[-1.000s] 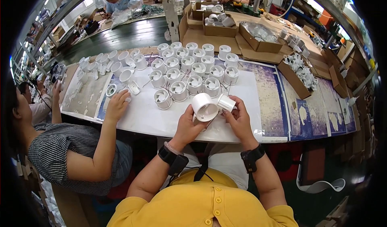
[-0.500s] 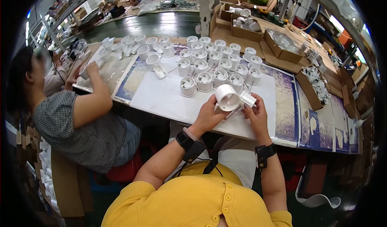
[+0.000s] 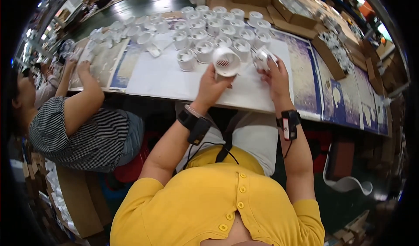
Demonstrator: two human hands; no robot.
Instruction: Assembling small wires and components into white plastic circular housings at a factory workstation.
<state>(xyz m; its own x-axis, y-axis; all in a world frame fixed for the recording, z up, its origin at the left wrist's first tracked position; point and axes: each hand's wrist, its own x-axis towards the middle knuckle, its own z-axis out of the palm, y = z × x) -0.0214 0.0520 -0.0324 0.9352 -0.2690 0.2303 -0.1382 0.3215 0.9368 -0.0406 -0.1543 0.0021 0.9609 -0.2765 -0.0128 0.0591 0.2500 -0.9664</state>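
My left hand (image 3: pixel 209 88) is closed round a white plastic cup-shaped housing (image 3: pixel 232 67), its open mouth tilted toward me and a slotted grille inside. To the right of it, my right hand (image 3: pixel 278 79) grips a smaller round white plastic part (image 3: pixel 262 58) between thumb and fingers; its inner detail is blurred. Both hands are raised over the near side of a white board (image 3: pixel 161 77). Just beyond them stand rows of white cups with fan blades inside (image 3: pixel 186 60), close together.
Empty-looking white housings (image 3: pixel 145 38) stand at the back left. Cardboard boxes with white parts (image 3: pixel 334 56) line the right side. At my left a person in a checked top (image 3: pixel 83 132) works at the same table. A green surface (image 3: pixel 144 5) lies beyond.
My hands have moved apart, the right one taking its white part away from the housing and turning it. The whole view has tipped downward. The person at left has reached farther forward.
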